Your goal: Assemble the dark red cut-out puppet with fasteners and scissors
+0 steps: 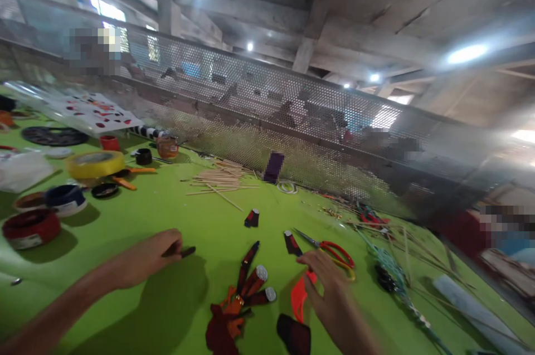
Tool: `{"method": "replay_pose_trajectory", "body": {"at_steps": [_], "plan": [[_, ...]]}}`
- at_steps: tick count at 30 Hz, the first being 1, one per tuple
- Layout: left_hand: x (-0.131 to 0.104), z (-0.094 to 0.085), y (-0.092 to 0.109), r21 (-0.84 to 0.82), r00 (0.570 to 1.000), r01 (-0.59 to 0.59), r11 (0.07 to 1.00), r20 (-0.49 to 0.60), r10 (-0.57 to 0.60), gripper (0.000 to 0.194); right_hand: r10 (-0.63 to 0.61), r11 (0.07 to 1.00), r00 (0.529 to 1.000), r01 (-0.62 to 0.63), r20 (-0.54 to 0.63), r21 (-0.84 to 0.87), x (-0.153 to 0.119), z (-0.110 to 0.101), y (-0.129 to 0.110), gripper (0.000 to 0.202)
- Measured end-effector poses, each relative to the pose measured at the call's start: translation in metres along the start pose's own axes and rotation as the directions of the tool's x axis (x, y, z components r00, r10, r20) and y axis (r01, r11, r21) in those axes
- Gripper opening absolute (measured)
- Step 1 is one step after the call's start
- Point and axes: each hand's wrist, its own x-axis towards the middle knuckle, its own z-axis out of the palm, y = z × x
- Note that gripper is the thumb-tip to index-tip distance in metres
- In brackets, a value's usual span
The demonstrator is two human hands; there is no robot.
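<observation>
My left hand [154, 257] is closed, with a small dark piece [188, 252] sticking out between thumb and fingers. My right hand [330, 285] reaches low over the table with its fingers stretched and slightly apart. Its fingertips are by the end of a dark, red-marked piece [292, 243], and a bright orange strip [298, 298] lies under the thumb side. Between my hands lies a cluster of dark red and orange pieces [234, 307], some with silvery round ends. A similar small piece [251, 218] lies farther off, and a dark flat piece [294, 335] nearer me.
Scissors [334, 252] with red handles lie beyond my right hand. Thin wooden sticks [221, 175] are piled at the back, before a perforated metal screen [234, 98]. Yellow tape [96, 164] and a red pot [31, 228] stand left. Green cords [388, 266] lie right.
</observation>
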Motion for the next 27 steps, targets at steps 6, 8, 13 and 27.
{"method": "replay_pose_trajectory", "body": {"at_steps": [6,8,13,27], "plan": [[-0.027,0.053,0.075,-0.472,0.999,0.024,0.882,0.041,-0.005,0.048,0.184,0.624,0.978,-0.190,0.094,0.758,-0.029,0.105,-0.088,0.045],[-0.033,0.074,0.101,-0.566,0.998,0.004,0.824,0.054,0.033,0.047,0.277,0.497,0.952,-0.261,0.134,0.828,-0.032,0.125,-0.108,0.049],[-0.035,0.110,0.121,-0.511,0.991,-0.102,0.853,0.025,0.134,0.038,0.452,0.436,0.887,-0.311,0.094,0.844,-0.011,0.088,-0.097,0.047],[-0.035,0.068,0.039,0.160,0.950,-0.311,0.937,0.040,0.308,0.037,0.189,0.856,0.861,-0.380,0.472,0.351,0.024,0.076,-0.054,0.008]]}}
